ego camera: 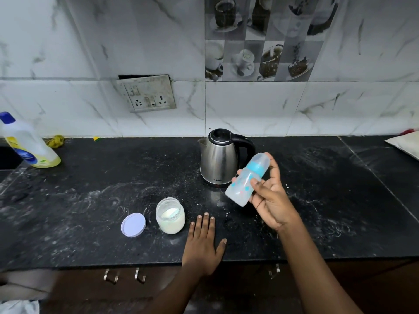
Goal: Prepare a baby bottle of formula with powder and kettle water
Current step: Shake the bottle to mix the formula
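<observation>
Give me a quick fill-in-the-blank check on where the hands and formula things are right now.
1. The baby bottle is held tilted in the ____ hand.
2. The left hand lies flat on the ____.
3. The powder jar has its lid ____.
4. The kettle lid is ____.

Missing words: right; counter; off; closed

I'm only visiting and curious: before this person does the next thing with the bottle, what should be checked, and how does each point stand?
1. Baby bottle held firmly: ok, the right hand has a grip around it, tilted, above the counter.
2. Bottle capped: ok, blue collar and clear cap on.
3. Powder mixed in: cannot tell, contents look cloudy.
4. Powder jar closed: not ok, its lid lies beside it.
5. Left hand free: ok, flat on the counter.
6. Kettle lid shut: ok.
</observation>
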`<state>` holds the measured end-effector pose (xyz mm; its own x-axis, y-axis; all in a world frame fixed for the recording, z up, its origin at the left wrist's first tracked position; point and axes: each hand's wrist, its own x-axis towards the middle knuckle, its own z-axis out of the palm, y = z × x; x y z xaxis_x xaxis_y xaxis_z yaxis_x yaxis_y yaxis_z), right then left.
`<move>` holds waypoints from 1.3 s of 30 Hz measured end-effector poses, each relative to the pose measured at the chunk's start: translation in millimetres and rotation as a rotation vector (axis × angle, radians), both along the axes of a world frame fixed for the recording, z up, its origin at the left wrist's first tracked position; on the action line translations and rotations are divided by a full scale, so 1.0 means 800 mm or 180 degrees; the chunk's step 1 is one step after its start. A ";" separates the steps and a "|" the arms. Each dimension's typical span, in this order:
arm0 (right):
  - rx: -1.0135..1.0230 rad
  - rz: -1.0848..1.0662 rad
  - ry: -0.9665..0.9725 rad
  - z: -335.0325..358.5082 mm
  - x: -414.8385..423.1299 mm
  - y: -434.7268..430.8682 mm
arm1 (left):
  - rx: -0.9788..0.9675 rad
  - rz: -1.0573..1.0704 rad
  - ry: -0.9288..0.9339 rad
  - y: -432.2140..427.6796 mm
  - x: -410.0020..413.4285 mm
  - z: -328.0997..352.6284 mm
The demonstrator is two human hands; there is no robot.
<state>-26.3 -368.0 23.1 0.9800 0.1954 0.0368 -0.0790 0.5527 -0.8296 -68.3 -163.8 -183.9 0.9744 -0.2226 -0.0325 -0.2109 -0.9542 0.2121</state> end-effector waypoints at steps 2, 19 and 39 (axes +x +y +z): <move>-0.0102 0.0156 -0.0041 0.000 0.000 0.002 | -0.0001 -0.0001 0.0009 0.002 0.000 0.000; 0.0043 -0.0029 0.0036 -0.002 -0.003 0.002 | -0.0004 -0.0005 -0.0011 0.001 0.001 -0.002; -0.0104 0.0133 0.0001 0.005 -0.005 0.000 | -0.0040 0.0005 -0.0047 0.001 0.001 -0.001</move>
